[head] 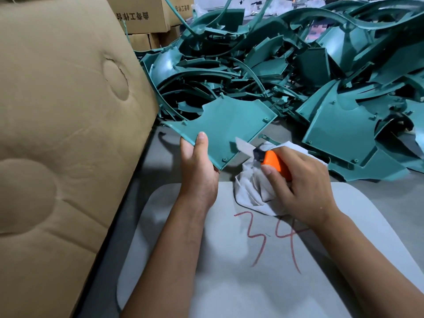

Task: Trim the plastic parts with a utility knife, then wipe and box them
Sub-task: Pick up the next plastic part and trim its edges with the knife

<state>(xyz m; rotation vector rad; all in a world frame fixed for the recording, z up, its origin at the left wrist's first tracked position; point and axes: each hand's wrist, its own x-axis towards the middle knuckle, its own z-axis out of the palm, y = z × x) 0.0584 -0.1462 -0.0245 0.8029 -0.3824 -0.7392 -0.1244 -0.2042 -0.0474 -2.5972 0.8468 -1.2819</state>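
Note:
My left hand (199, 166) grips the near left edge of a flat teal plastic part (227, 125), thumb on top, holding it tilted above the table. My right hand (300, 182) holds an orange utility knife (275, 165) together with a crumpled grey-white cloth (252, 191). The knife's blade (244, 148) is out and touches the part's near right edge.
A big heap of teal plastic parts and curved strips (298, 72) covers the table behind. A tall cardboard flap (64, 134) rises on the left. Printed cartons (142, 17) stand at the back. A grey mat (252, 271) marked "34" in red lies under my arms.

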